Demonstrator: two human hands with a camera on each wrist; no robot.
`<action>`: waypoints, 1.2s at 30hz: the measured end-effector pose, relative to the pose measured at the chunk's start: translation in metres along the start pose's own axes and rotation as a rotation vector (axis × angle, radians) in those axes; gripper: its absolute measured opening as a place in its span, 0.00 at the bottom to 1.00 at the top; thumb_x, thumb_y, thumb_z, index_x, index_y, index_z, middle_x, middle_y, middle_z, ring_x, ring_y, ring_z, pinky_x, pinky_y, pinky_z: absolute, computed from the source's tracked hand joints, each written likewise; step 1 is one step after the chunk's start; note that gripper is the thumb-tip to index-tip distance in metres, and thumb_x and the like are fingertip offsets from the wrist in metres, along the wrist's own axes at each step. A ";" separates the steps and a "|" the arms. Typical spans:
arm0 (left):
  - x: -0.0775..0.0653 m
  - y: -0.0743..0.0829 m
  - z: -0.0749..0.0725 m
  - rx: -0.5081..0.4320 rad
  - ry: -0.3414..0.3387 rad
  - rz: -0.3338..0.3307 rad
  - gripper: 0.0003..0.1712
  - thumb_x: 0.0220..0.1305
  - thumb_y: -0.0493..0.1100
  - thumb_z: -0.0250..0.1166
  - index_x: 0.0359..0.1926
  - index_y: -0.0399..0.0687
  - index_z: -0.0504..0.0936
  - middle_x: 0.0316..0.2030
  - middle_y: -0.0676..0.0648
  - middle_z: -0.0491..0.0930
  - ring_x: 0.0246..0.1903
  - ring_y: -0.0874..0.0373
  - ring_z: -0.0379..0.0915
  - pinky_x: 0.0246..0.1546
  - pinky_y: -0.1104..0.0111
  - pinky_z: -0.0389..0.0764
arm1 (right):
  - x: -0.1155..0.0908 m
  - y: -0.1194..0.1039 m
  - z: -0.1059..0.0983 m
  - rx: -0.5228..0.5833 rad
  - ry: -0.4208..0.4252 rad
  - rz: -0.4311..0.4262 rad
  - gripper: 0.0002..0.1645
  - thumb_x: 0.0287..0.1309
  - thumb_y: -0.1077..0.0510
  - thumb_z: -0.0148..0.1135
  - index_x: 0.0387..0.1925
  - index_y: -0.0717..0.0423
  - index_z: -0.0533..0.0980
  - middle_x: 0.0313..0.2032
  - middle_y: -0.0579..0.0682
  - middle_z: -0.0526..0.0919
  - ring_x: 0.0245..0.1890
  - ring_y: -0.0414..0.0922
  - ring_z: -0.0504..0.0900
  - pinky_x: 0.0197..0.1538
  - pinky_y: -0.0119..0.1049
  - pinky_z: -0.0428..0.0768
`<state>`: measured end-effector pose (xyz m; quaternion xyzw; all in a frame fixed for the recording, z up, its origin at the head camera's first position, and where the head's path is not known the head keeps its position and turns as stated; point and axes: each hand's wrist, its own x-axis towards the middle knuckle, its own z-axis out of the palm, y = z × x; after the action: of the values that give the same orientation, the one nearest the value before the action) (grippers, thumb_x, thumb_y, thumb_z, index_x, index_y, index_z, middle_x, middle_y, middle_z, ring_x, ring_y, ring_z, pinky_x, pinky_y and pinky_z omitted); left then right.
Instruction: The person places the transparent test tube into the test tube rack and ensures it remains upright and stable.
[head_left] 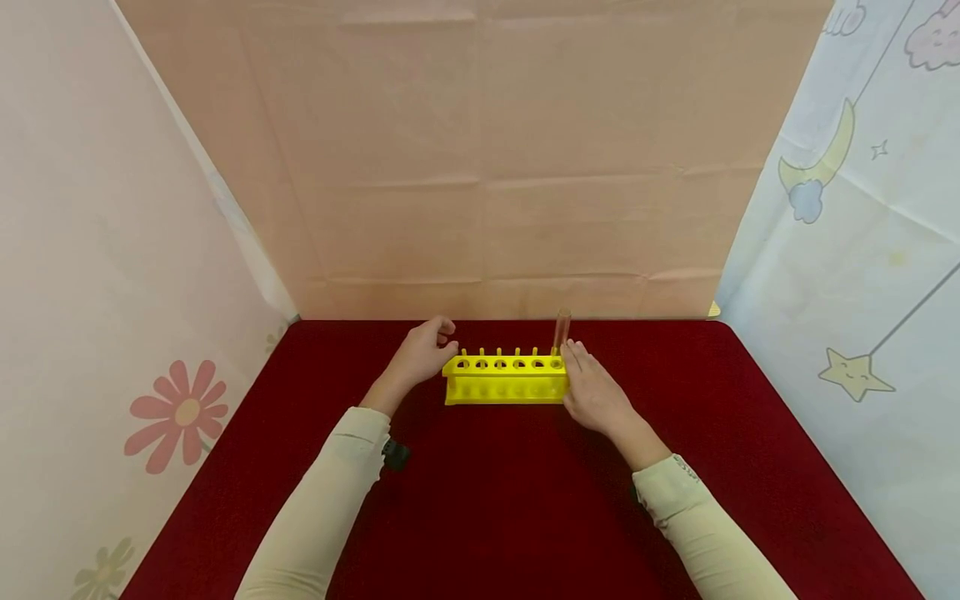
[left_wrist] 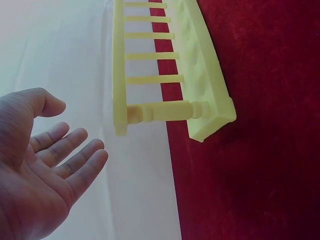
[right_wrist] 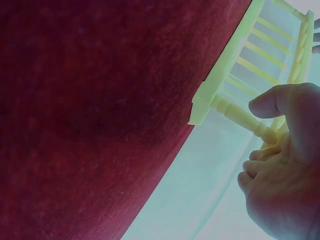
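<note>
A yellow test tube rack (head_left: 506,390) stands near the back of the table, with a row of holes along its top and several pegs behind them. One clear test tube (head_left: 562,327) rises from the back of its right end, tilted slightly. My left hand (head_left: 424,352) is at the rack's left end, fingers loosely bent and holding nothing; the left wrist view shows a gap between the fingers and the rack (left_wrist: 212,102). My right hand (head_left: 596,390) lies along the right end, its fingers straight against it. In the right wrist view the thumb (right_wrist: 272,102) is beside the end post (right_wrist: 240,117).
Dark red cloth (head_left: 495,500) covers the table. A peach sheet (head_left: 480,167) hangs behind the back edge, with patterned sheets at the left (head_left: 97,250) and right (head_left: 862,267). A small black device (head_left: 395,454) is at the left wrist.
</note>
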<state>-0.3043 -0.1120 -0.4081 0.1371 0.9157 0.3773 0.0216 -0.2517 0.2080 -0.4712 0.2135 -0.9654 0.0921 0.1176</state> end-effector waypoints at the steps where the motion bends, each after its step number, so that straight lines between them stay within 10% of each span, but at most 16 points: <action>1: 0.000 -0.001 -0.001 0.000 0.000 -0.001 0.21 0.71 0.45 0.62 0.61 0.42 0.74 0.60 0.40 0.77 0.58 0.46 0.75 0.57 0.53 0.78 | 0.000 0.000 0.000 -0.001 -0.003 0.003 0.44 0.56 0.66 0.57 0.72 0.77 0.54 0.72 0.73 0.59 0.74 0.65 0.58 0.74 0.55 0.58; 36: -0.015 -0.032 -0.011 0.016 0.013 -0.056 0.20 0.75 0.47 0.58 0.61 0.42 0.74 0.59 0.41 0.77 0.58 0.44 0.75 0.56 0.51 0.79 | -0.007 0.013 -0.018 0.034 -0.024 0.088 0.40 0.69 0.57 0.55 0.74 0.73 0.55 0.74 0.70 0.57 0.76 0.64 0.55 0.75 0.57 0.55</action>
<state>-0.2988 -0.1458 -0.4234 0.1090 0.9222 0.3701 0.0253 -0.2481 0.2265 -0.4578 0.1740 -0.9735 0.1111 0.0984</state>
